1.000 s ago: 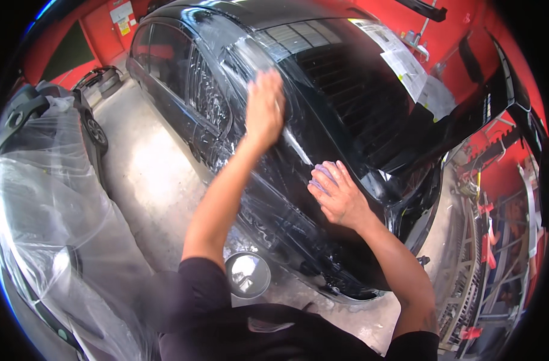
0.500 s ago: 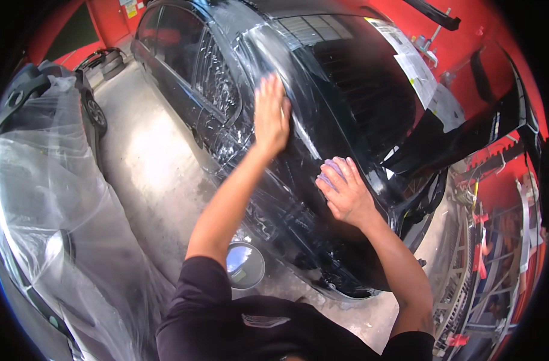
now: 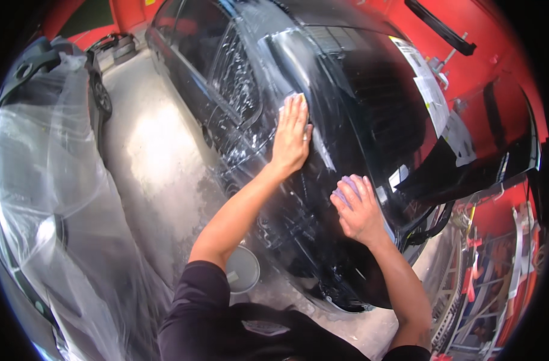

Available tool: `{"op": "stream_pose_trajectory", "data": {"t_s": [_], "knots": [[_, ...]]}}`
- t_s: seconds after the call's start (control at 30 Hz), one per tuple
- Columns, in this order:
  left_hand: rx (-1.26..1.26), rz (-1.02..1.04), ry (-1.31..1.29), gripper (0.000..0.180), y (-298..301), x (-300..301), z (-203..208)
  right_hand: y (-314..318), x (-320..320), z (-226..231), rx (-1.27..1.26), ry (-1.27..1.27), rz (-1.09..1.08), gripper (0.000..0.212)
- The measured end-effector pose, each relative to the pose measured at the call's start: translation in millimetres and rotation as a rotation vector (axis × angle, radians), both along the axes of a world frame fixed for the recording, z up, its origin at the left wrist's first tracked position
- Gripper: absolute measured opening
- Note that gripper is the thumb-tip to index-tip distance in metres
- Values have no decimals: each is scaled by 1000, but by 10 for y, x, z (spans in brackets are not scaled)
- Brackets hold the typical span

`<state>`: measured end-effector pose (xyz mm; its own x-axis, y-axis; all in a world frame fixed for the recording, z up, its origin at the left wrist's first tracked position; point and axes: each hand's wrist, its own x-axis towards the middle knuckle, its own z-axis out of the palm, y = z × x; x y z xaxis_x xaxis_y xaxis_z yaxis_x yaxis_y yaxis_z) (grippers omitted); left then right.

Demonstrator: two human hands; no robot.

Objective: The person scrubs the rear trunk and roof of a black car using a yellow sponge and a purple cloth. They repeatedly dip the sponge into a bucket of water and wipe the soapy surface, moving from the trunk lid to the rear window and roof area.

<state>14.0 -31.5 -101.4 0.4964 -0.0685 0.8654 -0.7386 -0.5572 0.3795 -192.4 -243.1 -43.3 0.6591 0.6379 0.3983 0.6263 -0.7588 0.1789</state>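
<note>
My left hand (image 3: 292,138) lies flat on the wet rear side panel of a black car (image 3: 322,210), fingers stretched together and pointing away from me. A thin pale pad (image 3: 301,97) with a yellowish edge peeks out past its fingertips; most of it is hidden beneath the hand. Lower and to the right, my right hand (image 3: 361,213) curls around a purple sponge (image 3: 348,188) against the dark bodywork. Just beyond the left hand, a dull greyish-white patch (image 3: 295,54) runs up the roof pillar. Water streaks the rear side window (image 3: 238,78).
A grey bucket (image 3: 244,274) stands on the concrete floor below my left forearm. Clear plastic sheeting (image 3: 64,180) covers another car at left. Paper (image 3: 428,90) is fixed along the rear window's far edge. The raised black tailgate part (image 3: 467,162) and metal racks (image 3: 467,283) are at right.
The view has shifted, with the car sitting a little lower and further right. My left hand has slid slightly toward me along the panel. The right hand still holds the sponge.
</note>
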Motion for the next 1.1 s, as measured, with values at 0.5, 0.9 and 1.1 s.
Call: {"op": "stream_pose_trajectory", "data": {"t_s": [0.5,0.9,1.1], "knots": [[232,-224,-41,50,44,-250,233,-40,14,-16,94,-60,53,44],[191,-225,-51,49,-322,-445,249,-112,17,-86,136,-53,-4,53],[300,-250,-146,45,4,-70,426,-35,86,-40,135,-114,-8,53]]}}
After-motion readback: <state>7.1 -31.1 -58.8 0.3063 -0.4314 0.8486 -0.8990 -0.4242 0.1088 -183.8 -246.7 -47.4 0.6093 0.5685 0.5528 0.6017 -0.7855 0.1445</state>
